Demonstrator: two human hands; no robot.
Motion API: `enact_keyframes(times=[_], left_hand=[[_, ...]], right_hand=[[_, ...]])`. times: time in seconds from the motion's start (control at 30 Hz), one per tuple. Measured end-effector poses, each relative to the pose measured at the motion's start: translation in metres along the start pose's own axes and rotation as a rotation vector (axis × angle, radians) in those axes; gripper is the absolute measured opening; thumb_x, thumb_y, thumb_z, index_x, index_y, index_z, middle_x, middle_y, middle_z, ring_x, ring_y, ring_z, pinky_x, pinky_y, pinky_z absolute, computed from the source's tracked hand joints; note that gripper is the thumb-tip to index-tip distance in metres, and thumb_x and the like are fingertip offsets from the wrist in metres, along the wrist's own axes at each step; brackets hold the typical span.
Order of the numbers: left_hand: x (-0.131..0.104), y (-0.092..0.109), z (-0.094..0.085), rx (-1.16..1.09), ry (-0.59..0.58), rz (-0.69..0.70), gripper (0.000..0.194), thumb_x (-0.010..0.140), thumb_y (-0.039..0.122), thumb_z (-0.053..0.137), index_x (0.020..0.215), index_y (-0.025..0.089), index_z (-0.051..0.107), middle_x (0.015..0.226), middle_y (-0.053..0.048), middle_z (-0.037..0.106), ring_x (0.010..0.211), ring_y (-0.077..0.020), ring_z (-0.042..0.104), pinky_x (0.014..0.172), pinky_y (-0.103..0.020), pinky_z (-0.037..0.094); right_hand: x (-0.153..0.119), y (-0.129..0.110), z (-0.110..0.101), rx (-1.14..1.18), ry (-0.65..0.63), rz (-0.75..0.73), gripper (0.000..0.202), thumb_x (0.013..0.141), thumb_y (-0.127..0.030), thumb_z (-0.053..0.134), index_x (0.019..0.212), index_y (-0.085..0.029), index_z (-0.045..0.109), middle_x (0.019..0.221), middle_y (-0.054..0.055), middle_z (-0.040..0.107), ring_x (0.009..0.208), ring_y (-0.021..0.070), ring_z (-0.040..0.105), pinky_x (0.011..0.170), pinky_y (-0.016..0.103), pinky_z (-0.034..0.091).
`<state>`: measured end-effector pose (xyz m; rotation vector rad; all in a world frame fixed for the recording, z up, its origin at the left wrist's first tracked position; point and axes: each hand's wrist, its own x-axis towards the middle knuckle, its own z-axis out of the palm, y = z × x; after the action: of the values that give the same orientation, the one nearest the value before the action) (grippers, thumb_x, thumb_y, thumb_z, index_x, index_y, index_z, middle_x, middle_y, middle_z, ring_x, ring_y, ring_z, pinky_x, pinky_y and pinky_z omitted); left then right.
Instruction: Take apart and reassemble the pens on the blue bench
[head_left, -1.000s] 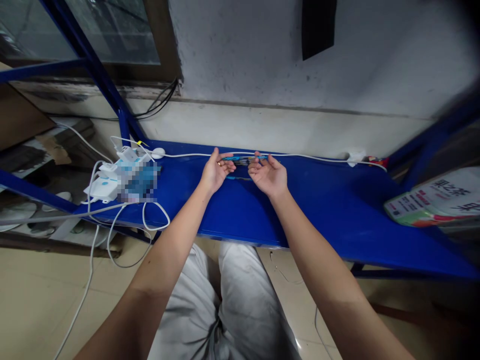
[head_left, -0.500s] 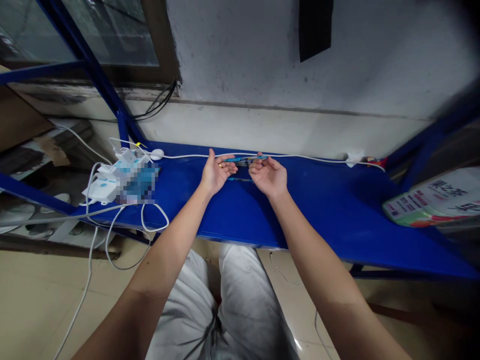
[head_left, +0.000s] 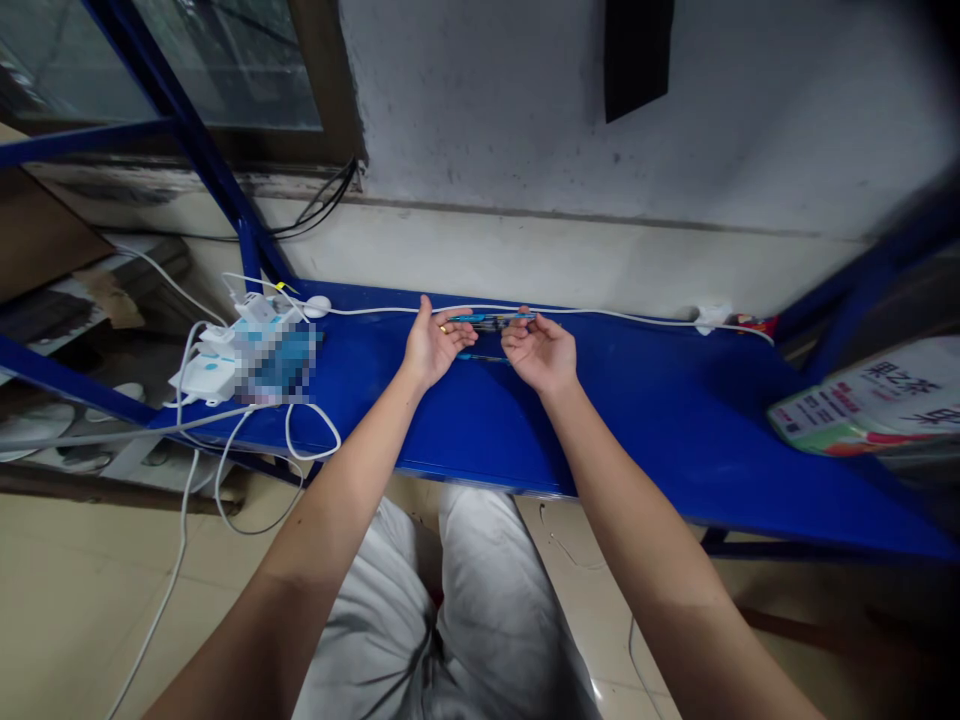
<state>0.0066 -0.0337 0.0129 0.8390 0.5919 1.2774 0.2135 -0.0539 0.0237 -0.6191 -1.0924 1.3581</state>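
Observation:
Several slim blue-and-clear pens (head_left: pixel 491 322) span the gap between my hands over the blue shelf. My left hand (head_left: pixel 433 347) is palm up, thumb raised away from the loosely stretched fingers; the pens' left ends lie against those fingers. A ring shows on one finger. My right hand (head_left: pixel 541 350) has its fingers curled in toward the thumb, closed on the pens' right ends. Below this group another blue pen (head_left: pixel 484 358) runs between the hands; whether it rests on the shelf or is held I cannot tell. Fingers partly hide the pens.
The blue shelf (head_left: pixel 480 430) meets the wall at its back, where a white cable (head_left: pixel 637 317) runs along. A white power strip (head_left: pixel 214 375) with plugs and looped cords sits left, beside a blurred-out item. A printed package (head_left: pixel 862 405) stands right.
The view has shifted very slightly. Both hands and the pens keep nearly the same position and grip.

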Motion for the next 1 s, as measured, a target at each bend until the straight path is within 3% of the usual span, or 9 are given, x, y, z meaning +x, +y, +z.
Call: enact_keyframes(times=[0.2, 0.33, 0.53, 0.77, 0.9, 1.0], left_hand=[[-0.003, 0.002, 0.007, 0.019, 0.036, -0.012, 0.087, 0.097, 0.081, 0.03, 0.113, 0.01, 0.077, 0.076, -0.015, 0.074, 0.085, -0.0274, 0.075, 0.079, -0.038, 0.059], [-0.008, 0.007, 0.014, 0.013, 0.066, -0.058, 0.084, 0.099, 0.078, 0.03, 0.119, 0.01, 0.075, 0.074, -0.011, 0.072, 0.079, -0.0235, 0.074, 0.077, -0.034, 0.058], [-0.008, 0.007, 0.014, 0.031, 0.057, -0.041, 0.083, 0.099, 0.077, 0.028, 0.117, 0.012, 0.076, 0.073, -0.012, 0.071, 0.078, -0.0237, 0.073, 0.075, -0.035, 0.058], [-0.005, 0.006, 0.008, 0.168, 0.039, 0.061, 0.071, 0.097, 0.075, 0.046, 0.106, 0.012, 0.077, 0.074, -0.013, 0.071, 0.079, -0.0244, 0.073, 0.075, -0.037, 0.057], [-0.002, 0.003, -0.001, 0.33, 0.114, 0.206, 0.038, 0.086, 0.05, 0.078, 0.098, 0.015, 0.075, 0.072, -0.006, 0.07, 0.069, -0.0178, 0.07, 0.071, -0.031, 0.055], [0.0, 0.002, -0.011, 0.576, 0.17, 0.291, 0.021, 0.084, 0.032, 0.08, 0.097, 0.016, 0.074, 0.072, -0.003, 0.071, 0.067, -0.0165, 0.068, 0.07, -0.03, 0.053]], right_hand=[[-0.002, -0.006, 0.008, 0.278, 0.128, 0.173, 0.011, 0.092, -0.032, 0.057, 0.092, -0.023, 0.063, 0.073, 0.005, 0.058, 0.069, 0.019, 0.053, 0.06, 0.033, 0.046], [-0.004, -0.011, 0.011, 0.54, 0.128, 0.261, 0.005, 0.091, -0.024, 0.056, 0.092, -0.022, 0.061, 0.072, 0.002, 0.057, 0.063, 0.0148, 0.052, 0.056, 0.028, 0.046], [-0.002, -0.008, 0.01, 0.554, 0.147, 0.267, 0.008, 0.091, -0.021, 0.052, 0.092, -0.022, 0.06, 0.069, 0.001, 0.055, 0.06, 0.0141, 0.05, 0.055, 0.027, 0.045], [0.0, -0.008, 0.007, 0.287, 0.113, 0.199, 0.008, 0.089, -0.027, 0.056, 0.091, -0.022, 0.063, 0.069, 0.001, 0.056, 0.06, 0.0145, 0.049, 0.058, 0.028, 0.044], [0.002, -0.004, 0.003, -0.152, 0.096, 0.105, 0.022, 0.091, -0.041, 0.061, 0.097, -0.021, 0.069, 0.072, 0.002, 0.062, 0.06, 0.0146, 0.051, 0.057, 0.029, 0.043], [0.004, 0.006, -0.005, -0.549, 0.088, -0.007, 0.023, 0.086, -0.037, 0.069, 0.102, -0.02, 0.071, 0.073, 0.001, 0.067, 0.062, 0.0151, 0.057, 0.062, 0.029, 0.046]])
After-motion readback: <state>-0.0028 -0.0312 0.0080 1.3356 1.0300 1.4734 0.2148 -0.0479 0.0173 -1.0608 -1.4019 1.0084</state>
